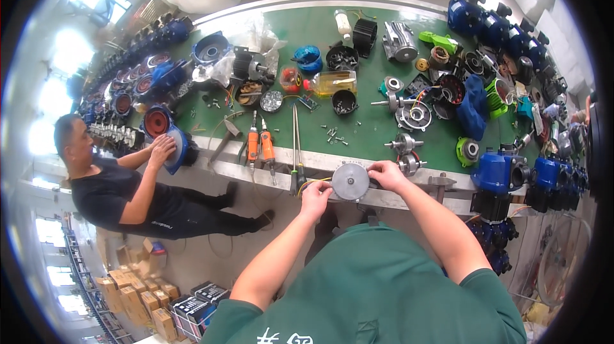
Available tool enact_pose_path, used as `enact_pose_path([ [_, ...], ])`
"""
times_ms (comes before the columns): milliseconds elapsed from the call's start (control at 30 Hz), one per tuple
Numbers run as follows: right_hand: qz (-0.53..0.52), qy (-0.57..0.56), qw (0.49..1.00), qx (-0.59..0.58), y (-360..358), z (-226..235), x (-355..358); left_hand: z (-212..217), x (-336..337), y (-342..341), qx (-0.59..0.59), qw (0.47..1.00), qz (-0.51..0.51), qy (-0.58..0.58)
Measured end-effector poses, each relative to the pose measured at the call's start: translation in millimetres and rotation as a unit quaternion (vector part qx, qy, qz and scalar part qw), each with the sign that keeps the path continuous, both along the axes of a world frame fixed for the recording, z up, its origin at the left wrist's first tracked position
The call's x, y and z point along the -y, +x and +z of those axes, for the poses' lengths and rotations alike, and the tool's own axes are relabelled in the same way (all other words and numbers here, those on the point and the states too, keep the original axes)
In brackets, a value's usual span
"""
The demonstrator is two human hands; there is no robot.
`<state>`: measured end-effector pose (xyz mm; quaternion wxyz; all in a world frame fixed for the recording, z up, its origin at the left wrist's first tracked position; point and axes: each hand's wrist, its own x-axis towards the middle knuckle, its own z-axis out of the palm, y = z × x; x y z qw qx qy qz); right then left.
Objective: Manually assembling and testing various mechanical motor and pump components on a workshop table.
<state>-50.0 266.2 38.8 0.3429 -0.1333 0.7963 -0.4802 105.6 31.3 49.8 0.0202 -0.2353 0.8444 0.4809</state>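
Observation:
At the bench's near edge a round grey metal motor cover [350, 181] faces up, with a small dark centre. My left hand [314, 198] is closed at its left rim, fingertips pinched together; a yellow wire [313, 181] curves beside these fingers. On the opposite side, my right hand [387, 176] grips the right rim, its fingers partly hidden. Just left of the cover lie long screwdrivers [296, 152] and two orange power drivers [267, 147]. Rotors with shafts [405, 144] lie beyond my right hand.
The green bench [256, 129] carries a hammer [229, 134], loose screws [334, 136], a yellow bottle [332, 83], bowls of parts and open motor housings [413, 115]. Blue motors [499, 171] stand at right. A co-worker [121, 184] at left handles a blue round housing [176, 152]. Cardboard boxes [137, 296] fill the lower left floor.

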Motion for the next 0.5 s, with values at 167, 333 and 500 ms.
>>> enact_pose_path([
  [167, -0.003, 0.006, 0.999, -0.039, 7.0, 10.8, -2.1, -5.9, 7.8, -1.2, -0.039, 0.993, -0.080, -0.074],
  [333, 0.057, 0.055, 0.983, -0.166, 7.4, 10.8, -1.2, -16.5, 3.8, -7.2, -0.021, 0.999, 0.036, -0.006],
  [500, 0.154, 0.082, 0.938, -0.299, 11.6, 5.7, -2.3, -14.5, -7.8, -3.8, -0.049, 0.996, -0.025, -0.069],
])
